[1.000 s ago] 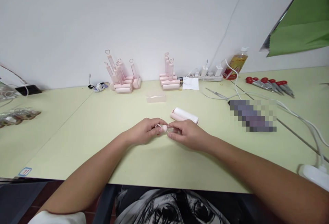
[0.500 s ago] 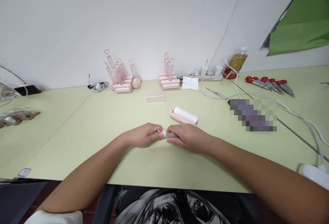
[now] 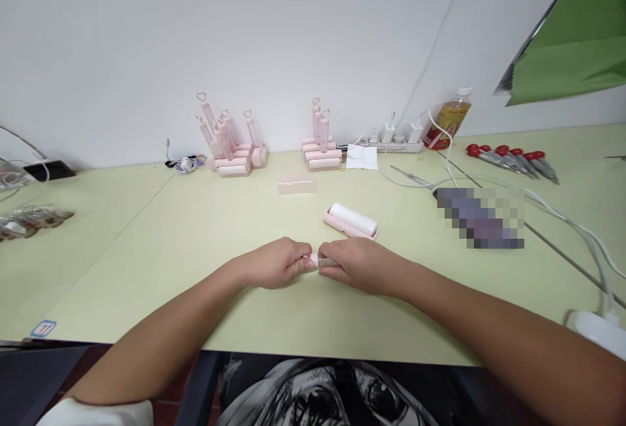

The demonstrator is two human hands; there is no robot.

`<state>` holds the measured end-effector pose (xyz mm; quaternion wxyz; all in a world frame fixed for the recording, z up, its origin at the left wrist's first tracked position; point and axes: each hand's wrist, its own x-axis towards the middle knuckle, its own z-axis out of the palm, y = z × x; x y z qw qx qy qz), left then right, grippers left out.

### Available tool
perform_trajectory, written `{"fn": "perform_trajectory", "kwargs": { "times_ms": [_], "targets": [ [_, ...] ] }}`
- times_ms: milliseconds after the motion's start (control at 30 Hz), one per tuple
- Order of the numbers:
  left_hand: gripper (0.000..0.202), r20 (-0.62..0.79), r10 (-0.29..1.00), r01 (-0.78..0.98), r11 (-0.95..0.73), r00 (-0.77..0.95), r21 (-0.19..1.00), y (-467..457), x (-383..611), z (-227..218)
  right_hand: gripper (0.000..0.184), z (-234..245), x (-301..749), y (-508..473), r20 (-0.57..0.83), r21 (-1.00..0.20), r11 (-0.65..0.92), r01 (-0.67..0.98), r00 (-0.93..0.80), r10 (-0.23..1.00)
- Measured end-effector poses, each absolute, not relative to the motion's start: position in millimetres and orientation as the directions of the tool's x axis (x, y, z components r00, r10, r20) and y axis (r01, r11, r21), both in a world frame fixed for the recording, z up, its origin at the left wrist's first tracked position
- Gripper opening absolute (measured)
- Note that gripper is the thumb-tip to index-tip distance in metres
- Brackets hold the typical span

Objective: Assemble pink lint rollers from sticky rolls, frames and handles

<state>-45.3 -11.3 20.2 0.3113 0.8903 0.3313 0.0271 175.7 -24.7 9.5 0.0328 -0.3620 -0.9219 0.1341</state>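
Note:
My left hand [image 3: 276, 263] and my right hand [image 3: 359, 264] meet knuckle to knuckle low over the pale green table [image 3: 195, 230]. Both are closed around one small pink handle piece [image 3: 313, 259], of which only a short pale stretch shows between the fingers. Just behind my right hand lies a pink lint roller head with a white roll [image 3: 351, 220]. Farther back a clear plastic cover [image 3: 295, 185] lies flat.
Two groups of pink rollers with heart-topped handles [image 3: 229, 142] [image 3: 320, 142] stand by the wall. A power strip [image 3: 394, 145], a drink bottle [image 3: 450, 119], red-handled screwdrivers [image 3: 513, 160] and white cables [image 3: 577, 230] are at the right. Packets [image 3: 29, 220] lie at the left.
Both hands have slid a little toward me and closed more tightly over the pink piece, so less of it shows now. The heart loop seen earlier is hidden.

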Motion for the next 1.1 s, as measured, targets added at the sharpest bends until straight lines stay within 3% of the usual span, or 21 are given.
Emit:
{"fn": "perform_trajectory", "kwargs": {
  "times_ms": [133,267,367,467,533,667,733,833,967,1100],
  "targets": [
    [0.038,-0.183,0.606,0.607,-0.628,0.774,0.488,-13,-43,18,0.019,4,176,-23,-0.060,-0.352,0.673,0.651,-0.733,0.678],
    [0.033,-0.138,0.635,0.642,-0.700,0.760,0.314,-13,-40,18,0.025,4,179,-16,-0.095,-0.556,0.559,0.615,-0.715,0.693],
    [0.030,-0.074,0.640,0.639,-0.739,0.765,0.212,-12,-38,17,0.031,6,182,-11,-0.206,-0.767,0.354,0.535,-0.727,0.655],
    [0.031,-0.009,0.630,0.611,-0.750,0.777,0.252,-9,-39,17,0.034,10,183,-9,-0.294,-0.880,0.098,0.464,-0.696,0.655],
    [0.032,0.026,0.645,0.605,-0.730,0.764,0.317,-6,-42,19,0.033,12,184,-9,-0.275,-0.898,0.027,0.440,-0.608,0.745],
    [0.031,0.070,0.732,0.625,-0.624,0.678,0.470,3,-52,20,0.026,15,188,-6,-0.055,-0.892,0.122,0.435,-0.374,0.926],
    [0.033,0.090,0.782,0.630,-0.558,0.616,0.541,9,-58,20,0.025,15,190,-2,0.048,-0.892,0.172,0.418,-0.290,0.956],
    [0.035,0.129,0.821,0.622,-0.514,0.556,0.591,14,-62,18,0.028,10,188,0,0.052,-0.938,0.141,0.318,-0.274,0.960],
    [0.042,0.225,0.793,0.643,-0.596,0.566,0.481,4,-49,18,0.035,4,177,-7,-0.026,-0.969,0.066,0.240,-0.362,0.932],
    [0.033,0.120,0.775,0.692,-0.613,0.620,0.382,-9,-33,18,0.038,7,177,-11,-0.003,-0.941,0.127,0.313,-0.383,0.924]
  ]
}}
